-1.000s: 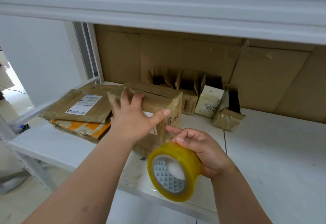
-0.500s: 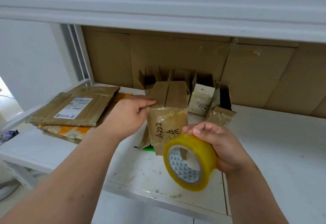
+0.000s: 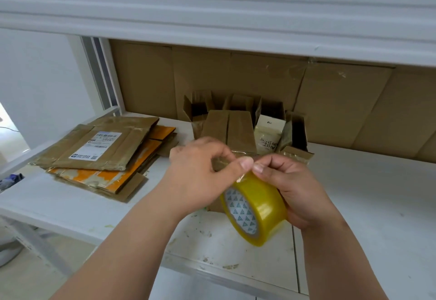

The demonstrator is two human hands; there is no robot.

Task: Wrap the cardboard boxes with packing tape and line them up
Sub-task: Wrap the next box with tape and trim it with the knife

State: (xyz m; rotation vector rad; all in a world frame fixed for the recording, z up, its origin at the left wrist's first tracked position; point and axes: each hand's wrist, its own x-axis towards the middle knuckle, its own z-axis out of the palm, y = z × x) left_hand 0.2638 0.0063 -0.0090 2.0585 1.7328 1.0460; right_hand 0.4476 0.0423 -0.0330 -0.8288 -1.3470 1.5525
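While the right hand (image 3: 297,188) is cradling the yellow tape roll (image 3: 256,207) from the right side, fingers curling round its outer band and thumb sitting on top, the left hand (image 3: 200,172) is pinching at the tape's loose end right where the two thumbs are meeting, above the roll. The roll is tilting on edge, hanging over the white shelf (image 3: 365,205), core with the triangle print facing the person. The cardboard box (image 3: 228,129) is standing just behind both hands on the shelf, top flaps closed with a seam running down the middle, lower part hidden by the hands. Behind it, a row of open small boxes (image 3: 238,103) is sitting against the cardboard back panel (image 3: 342,106), with a cream box (image 3: 271,132) just right of the closed one. A stack of flattened cartons (image 3: 99,153) is lying at the left, the top one carrying a shipping label (image 3: 96,145).
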